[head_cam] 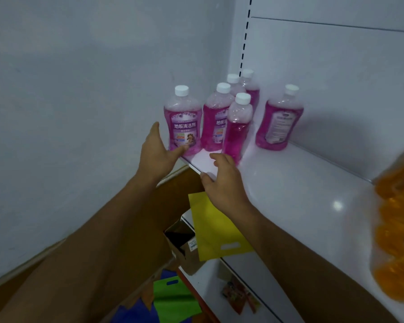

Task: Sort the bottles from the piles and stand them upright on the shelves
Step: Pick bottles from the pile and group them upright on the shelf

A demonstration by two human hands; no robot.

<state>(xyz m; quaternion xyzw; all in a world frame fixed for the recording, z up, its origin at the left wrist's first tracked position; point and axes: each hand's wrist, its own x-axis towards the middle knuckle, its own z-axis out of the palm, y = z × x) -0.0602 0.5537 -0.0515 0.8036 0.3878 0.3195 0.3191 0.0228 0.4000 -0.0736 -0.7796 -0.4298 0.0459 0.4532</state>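
Note:
Several pink bottles with white caps stand upright at the left end of a white shelf [301, 190]. The leftmost bottle [183, 122] faces me with its label. My left hand [158, 152] is open beside it, thumb touching its base. A narrower bottle [237, 129] stands at the front, turned sideways; my right hand [222, 178] hovers just in front of it, fingers loosely spread, holding nothing. One more bottle [279, 120] stands apart to the right with its back label showing.
A white wall closes the shelf's left end. An orange mesh bundle [397, 220] sits at the right edge. Below lie a yellow bag [215, 229], a green bag [173, 299], a cardboard box [184, 248] and a lower shelf [243, 276].

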